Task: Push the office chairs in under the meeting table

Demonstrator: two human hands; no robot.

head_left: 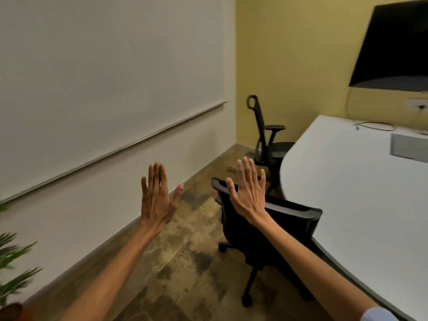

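Note:
A white meeting table [347, 186] with a curved edge fills the right side. A black office chair [278, 225] stands close to the table's edge, its backrest toward me. A second black chair [266, 140] stands further back, near the yellow wall, its seat partly under the table. My left hand [157, 195] is raised over the floor, flat, fingers together, holding nothing. My right hand [249, 188] is raised with fingers spread, in front of the near chair's backrest top; whether it touches the chair is unclear.
A whiteboard [104, 77] covers the wall on the left. A dark screen [393, 45] hangs on the yellow wall, with a cable [375, 126] and a grey panel [410, 147] on the table. A potted plant [14, 262] stands at the lower left. Patterned floor runs between wall and chairs.

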